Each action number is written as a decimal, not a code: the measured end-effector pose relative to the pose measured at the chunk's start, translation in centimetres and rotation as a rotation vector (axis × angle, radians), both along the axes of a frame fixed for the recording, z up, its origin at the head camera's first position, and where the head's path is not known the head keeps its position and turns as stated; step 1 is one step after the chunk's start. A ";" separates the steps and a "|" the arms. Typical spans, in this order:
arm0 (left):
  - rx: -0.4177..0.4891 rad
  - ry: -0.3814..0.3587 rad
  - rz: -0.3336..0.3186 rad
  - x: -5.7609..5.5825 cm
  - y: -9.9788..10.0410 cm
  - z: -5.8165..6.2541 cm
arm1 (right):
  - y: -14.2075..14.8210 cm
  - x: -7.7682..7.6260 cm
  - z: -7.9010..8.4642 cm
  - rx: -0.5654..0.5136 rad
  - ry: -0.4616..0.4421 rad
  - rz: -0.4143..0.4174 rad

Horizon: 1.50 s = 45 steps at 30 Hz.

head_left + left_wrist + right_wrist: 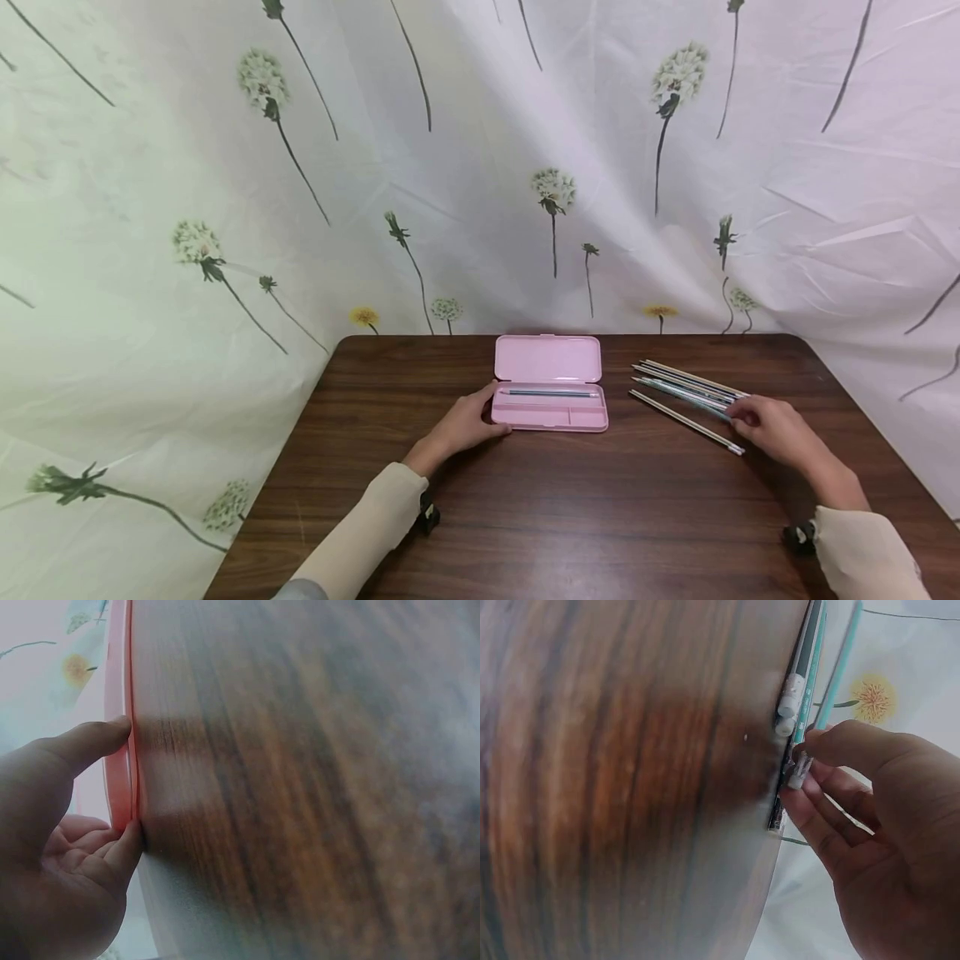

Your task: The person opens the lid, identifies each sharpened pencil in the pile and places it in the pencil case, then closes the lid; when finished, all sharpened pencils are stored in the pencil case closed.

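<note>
Cream sleeves (367,529) lie nearest the camera, leading to two bare hands. Ahead of its cuff, the right hand (780,429) pinches a teal pencil (841,660) between thumb and fingers, close to its pale-tipped end. It should be light, stiff and a little slick, apt to roll in the fingertips; a hold nearer mid-shaft would probably balance better. From just beside that pinch, other pencils (675,377) reach leftward, and apparently a pair (686,421) lies on its near side. Well left of it, the left hand (465,427) grips the left end of an open pink case (532,414), likely light, rigid plastic, best steadied by its rim. One pencil (551,393) lies in its back compartment. Under both grips is a dark table (562,517); beyond them hangs dandelion cloth (480,167).
</note>
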<state>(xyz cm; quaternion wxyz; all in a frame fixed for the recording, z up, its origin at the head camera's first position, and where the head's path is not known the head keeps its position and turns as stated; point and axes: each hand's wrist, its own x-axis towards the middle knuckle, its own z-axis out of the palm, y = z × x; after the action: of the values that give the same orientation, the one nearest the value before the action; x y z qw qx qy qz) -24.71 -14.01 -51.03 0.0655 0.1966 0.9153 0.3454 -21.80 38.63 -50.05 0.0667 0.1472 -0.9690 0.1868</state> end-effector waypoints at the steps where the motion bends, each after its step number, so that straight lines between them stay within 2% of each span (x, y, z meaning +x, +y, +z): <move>1: -0.002 -0.005 0.003 0.0 0.0 0.0 | -0.1 0.0 0.0 -0.012 0.007 0.000; 9: -0.002 -0.012 0.017 0.0 -0.1 0.4 | -1.0 -0.3 0.5 -0.083 0.127 0.043; 17: -0.003 -0.010 0.012 0.0 -0.1 0.2 | -3.1 -1.1 1.5 -0.144 0.129 0.084; 22: -0.003 -0.010 0.019 -0.1 -0.2 0.1 | -5.3 -2.2 2.5 -0.168 0.135 0.114; 29: 0.012 -0.006 0.022 0.0 -0.1 0.2 | -8.9 -4.4 3.7 -0.199 0.189 0.220; 36: 0.000 -0.010 0.009 0.1 0.1 0.2 | -12.2 -6.3 4.2 -0.240 0.147 0.317; 45: -0.004 -0.009 0.023 0.0 0.1 -0.1 | -15.3 -7.5 4.3 -0.243 0.085 0.382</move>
<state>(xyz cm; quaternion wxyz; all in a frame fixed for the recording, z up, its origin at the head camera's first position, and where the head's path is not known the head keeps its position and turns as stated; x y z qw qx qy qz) -24.76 -13.91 -51.09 0.0657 0.1843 0.9179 0.3453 -29.28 23.37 -45.76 0.0883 0.3266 -0.8902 0.3051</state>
